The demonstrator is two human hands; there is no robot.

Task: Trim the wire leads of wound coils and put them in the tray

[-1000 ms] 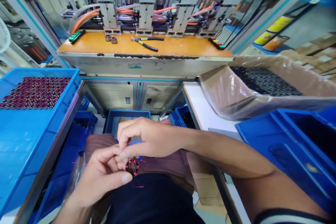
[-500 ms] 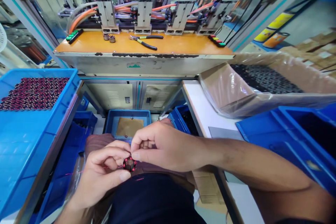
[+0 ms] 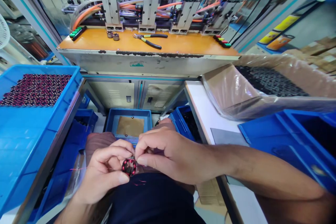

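My left hand (image 3: 101, 171) holds a small ring-shaped motor stator (image 3: 129, 167) wound with pinkish-red wire, its thumb below and its fingers behind and above. The open face of the stator is turned towards me. Against its upper right edge, my right hand (image 3: 175, 154) is closed in a pinch, thumb and forefinger together. What lies between those fingertips is too small to make out. Bits of pink wire (image 3: 139, 183) rest on the dark cloth over my lap.
At left, a blue crate (image 3: 31, 129) bears many wound stators (image 3: 36, 89). On the machine's orange ledge lie pliers (image 3: 151, 40) and two small metal rings (image 3: 112, 35). A blue tray (image 3: 108, 120) sits low ahead. To the right stand a plastic-lined carton (image 3: 220, 94) and blue bins (image 3: 275, 136).
The stator has tilted to face me more squarely and dropped slightly. My right hand has shifted a little right and down, still pinching beside it. The camera view has moved slightly.
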